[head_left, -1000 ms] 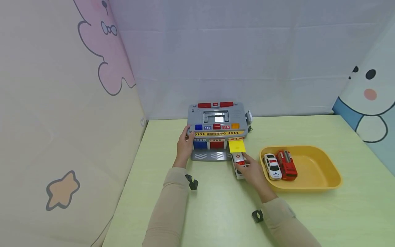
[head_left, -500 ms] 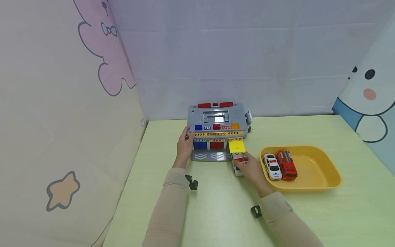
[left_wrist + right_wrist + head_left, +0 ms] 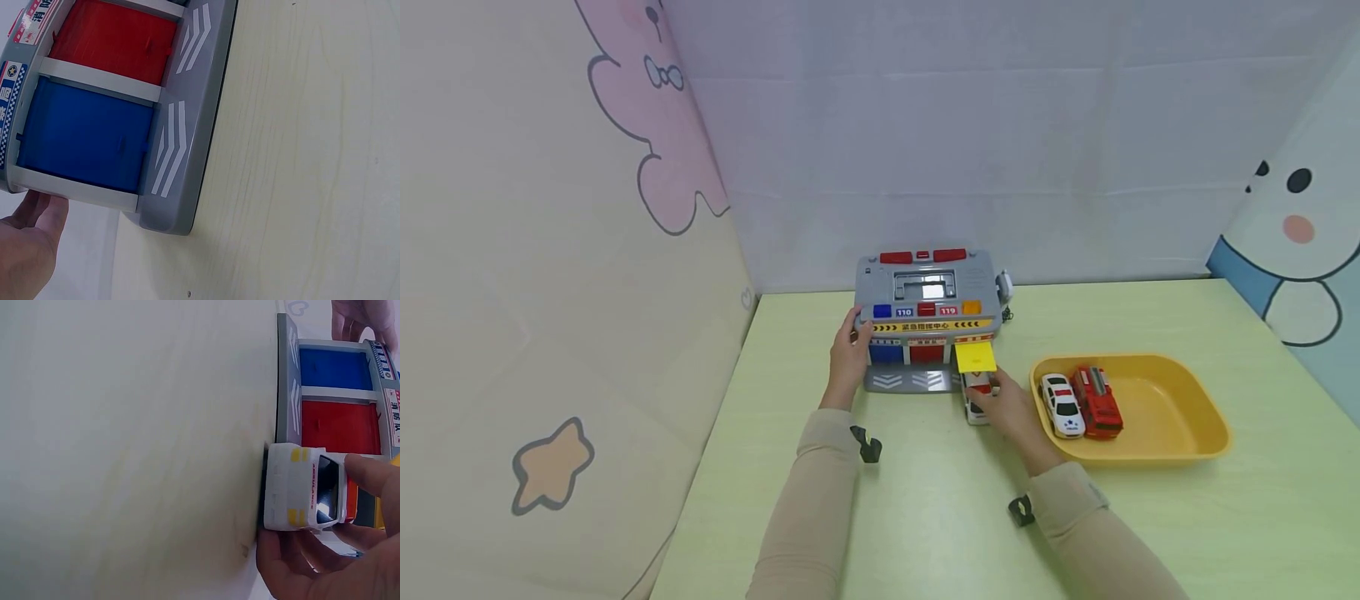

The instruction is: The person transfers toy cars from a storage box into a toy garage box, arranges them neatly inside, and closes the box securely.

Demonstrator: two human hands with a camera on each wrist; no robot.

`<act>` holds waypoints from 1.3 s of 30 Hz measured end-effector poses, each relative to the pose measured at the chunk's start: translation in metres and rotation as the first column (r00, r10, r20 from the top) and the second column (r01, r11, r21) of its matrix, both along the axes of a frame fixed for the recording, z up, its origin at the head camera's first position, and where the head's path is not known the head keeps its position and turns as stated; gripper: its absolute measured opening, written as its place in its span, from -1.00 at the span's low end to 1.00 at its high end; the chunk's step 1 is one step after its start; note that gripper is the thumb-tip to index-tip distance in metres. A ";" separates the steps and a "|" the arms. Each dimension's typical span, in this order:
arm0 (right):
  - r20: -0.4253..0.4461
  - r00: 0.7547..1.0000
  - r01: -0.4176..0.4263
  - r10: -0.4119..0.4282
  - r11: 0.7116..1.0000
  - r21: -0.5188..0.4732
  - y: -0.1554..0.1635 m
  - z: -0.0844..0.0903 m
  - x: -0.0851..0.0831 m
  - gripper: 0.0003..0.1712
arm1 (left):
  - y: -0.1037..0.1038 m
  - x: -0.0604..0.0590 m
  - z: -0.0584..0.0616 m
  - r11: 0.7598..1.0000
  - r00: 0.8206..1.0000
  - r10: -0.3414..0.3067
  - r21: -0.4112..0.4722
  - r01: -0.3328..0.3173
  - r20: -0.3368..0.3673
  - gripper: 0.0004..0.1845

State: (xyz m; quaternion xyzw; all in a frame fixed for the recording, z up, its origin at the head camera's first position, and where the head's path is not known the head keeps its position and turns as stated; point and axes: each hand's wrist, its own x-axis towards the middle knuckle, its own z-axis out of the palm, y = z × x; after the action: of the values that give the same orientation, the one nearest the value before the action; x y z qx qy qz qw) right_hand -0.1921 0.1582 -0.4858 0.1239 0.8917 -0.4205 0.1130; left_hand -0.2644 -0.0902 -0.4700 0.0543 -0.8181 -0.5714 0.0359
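Note:
A grey toy emergency station (image 3: pixel 925 329) stands on the table, with a blue door (image 3: pixel 87 134), a red door (image 3: pixel 115 40) and a raised yellow door (image 3: pixel 975 357). My left hand (image 3: pixel 847 357) holds the station's left side, thumb at its front corner. With my right hand (image 3: pixel 1013 410) I grip a white toy ambulance (image 3: pixel 290 487) by its sides, thumb and fingers on opposite faces. The ambulance's rear lies under the yellow door, partly hidden, while its front sticks out over the ramp (image 3: pixel 910 381) toward me.
Right of the station sits a yellow tray (image 3: pixel 1165 408) holding a white toy police car (image 3: pixel 1063 406) and a red toy fire truck (image 3: pixel 1098 402). A small white handset (image 3: pixel 1005 285) hangs on the station's right side. A fabric wall (image 3: pixel 985 150) rises behind the table.
My right hand has pushed the ambulance slightly farther in under the yellow door, most of it in the first half second. My left hand has stayed on the station.

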 end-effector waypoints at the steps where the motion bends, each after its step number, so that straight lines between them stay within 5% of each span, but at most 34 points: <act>1: -0.007 1.000 -0.004 0.004 1.000 0.004 0.000 0.000 0.000 -0.22 | 0.000 0.000 0.000 1.000 1.000 -0.001 -0.001 0.001 0.000 -0.40; 8: -0.093 0.994 -0.053 0.060 0.996 0.074 0.002 -0.003 -0.003 -0.27 | 0.000 0.002 0.003 1.000 1.000 -0.001 0.005 0.001 -0.012 -0.43; 13: -0.065 0.996 -0.054 0.059 0.996 0.072 0.002 -0.004 -0.004 -0.20 | -0.001 0.001 0.002 1.000 1.000 0.000 -0.005 0.000 -0.028 -0.43; 39: -0.055 0.998 -0.042 0.038 0.997 -0.071 0.006 -0.004 0.003 0.01 | 0.000 0.000 -0.001 1.000 0.999 0.003 -0.009 -0.003 -0.049 -0.43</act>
State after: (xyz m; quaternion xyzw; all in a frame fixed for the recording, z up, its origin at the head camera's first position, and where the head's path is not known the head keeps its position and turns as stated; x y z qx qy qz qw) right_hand -0.1892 0.1642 -0.4894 0.0906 0.8810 -0.4531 0.1017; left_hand -0.2641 -0.0905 -0.4711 0.0413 -0.8194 -0.5688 0.0573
